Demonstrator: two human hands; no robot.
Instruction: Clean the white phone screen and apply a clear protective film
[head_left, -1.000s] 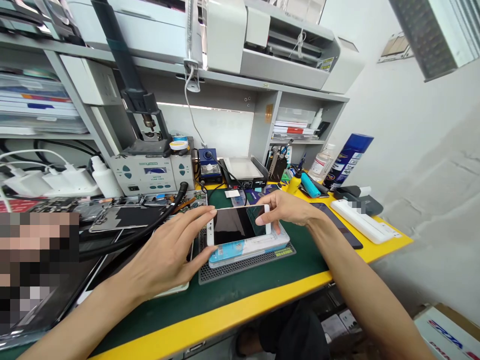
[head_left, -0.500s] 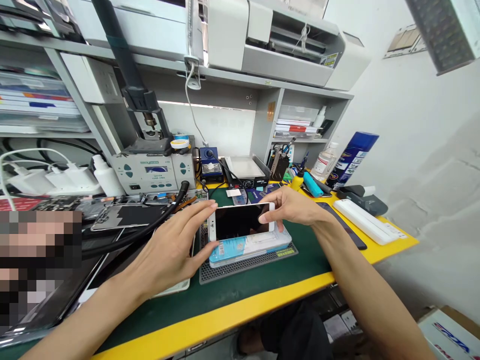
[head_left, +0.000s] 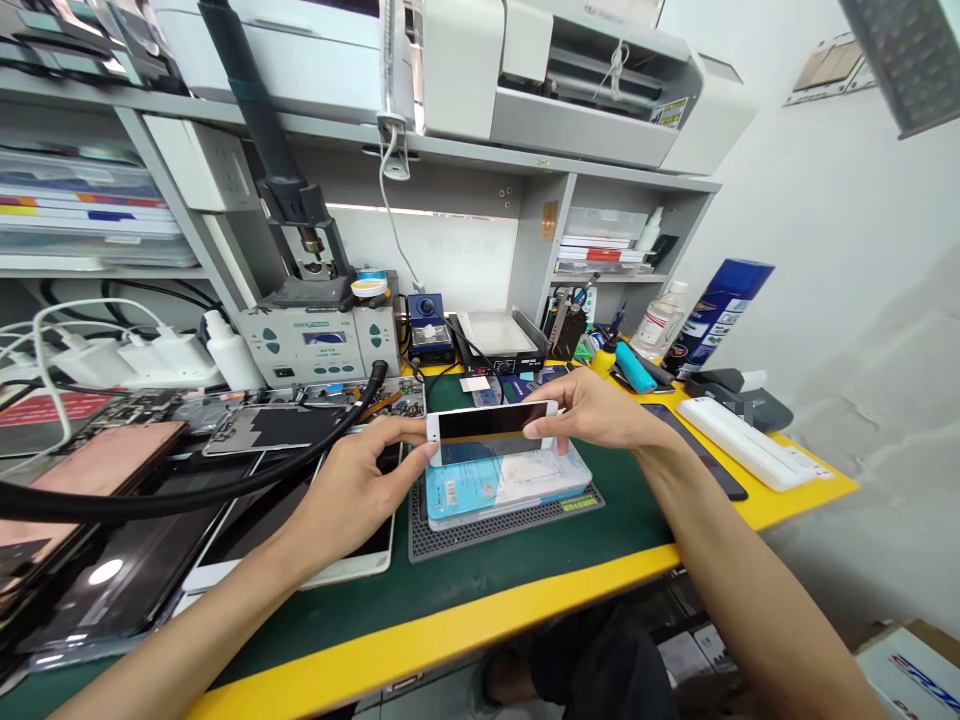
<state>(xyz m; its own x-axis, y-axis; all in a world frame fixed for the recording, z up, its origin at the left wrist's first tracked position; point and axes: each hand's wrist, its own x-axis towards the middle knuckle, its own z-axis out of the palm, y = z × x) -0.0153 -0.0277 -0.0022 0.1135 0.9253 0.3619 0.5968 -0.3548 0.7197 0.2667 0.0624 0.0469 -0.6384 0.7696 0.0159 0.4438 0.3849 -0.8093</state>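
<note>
A white-framed smartphone [head_left: 480, 440] with a dark screen is held sideways and tilted between both hands. My left hand [head_left: 379, 470] pinches its left end between thumb and fingers. At the other end, my right hand [head_left: 589, 415] grips it with the thumb on the front glass. Directly beneath is a blue and white flat box [head_left: 510, 485], which lies on a grey perforated mat [head_left: 465, 540]. Whether the phone's lower edge touches the box I cannot tell.
Left of the box lie several tablets and screens, with a thick black hose [head_left: 187, 505] across them. A hot-air station [head_left: 322, 345] stands behind. At the right are a dark phone [head_left: 701, 450], a long white box [head_left: 739, 445] and a blue spray can [head_left: 716, 315].
The phone has tipped further back, and its screen now shows a reflection. My left hand's fingers have closed from a spread pose into a pinch on its end. The camera view has shifted slightly.
</note>
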